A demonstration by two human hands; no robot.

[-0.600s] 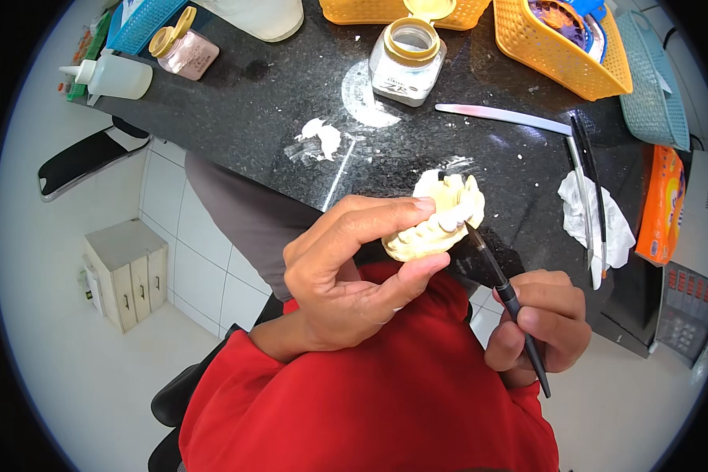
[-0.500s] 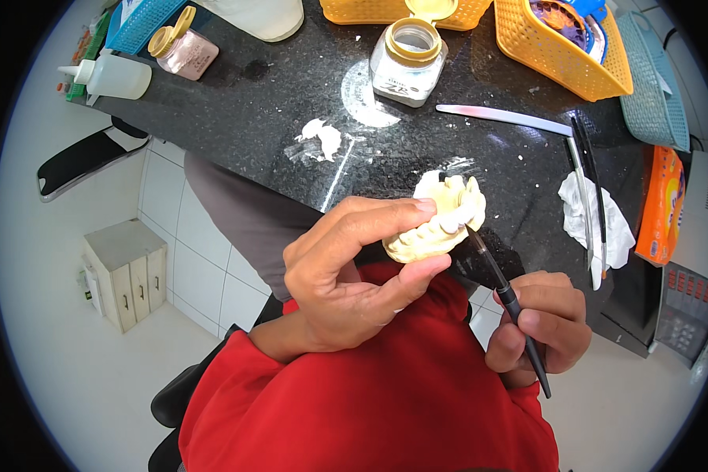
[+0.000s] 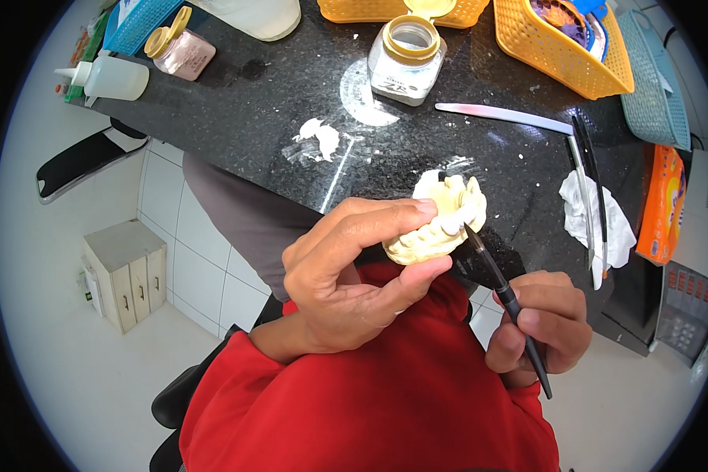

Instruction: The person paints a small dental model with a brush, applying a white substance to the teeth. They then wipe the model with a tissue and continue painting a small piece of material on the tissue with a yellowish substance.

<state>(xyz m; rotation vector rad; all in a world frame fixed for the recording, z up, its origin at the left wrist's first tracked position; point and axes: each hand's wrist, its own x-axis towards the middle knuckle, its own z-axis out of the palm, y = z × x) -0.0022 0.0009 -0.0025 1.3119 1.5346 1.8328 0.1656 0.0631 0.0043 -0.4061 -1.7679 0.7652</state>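
Note:
My left hand grips a cream-yellow dental cast between thumb and fingers, tilted up over the near edge of the counter. One or more whiter teeth stand out on the side of the cast toward my right. In my right hand is a slim black-handled brush, held like a pen. Its pointed tip meets the cast at the white teeth, or lies very close to them. My left fingers hide part of the cast.
On the black speckled counter are an open jar of white powder, white residue, a jar of pink powder and a squeeze bottle. Right lie a nail file, thin tools, crumpled tissue and a yellow basket.
The brush tip has shifted very slightly at the white teeth. Both hands and the cast stay almost in the same place.

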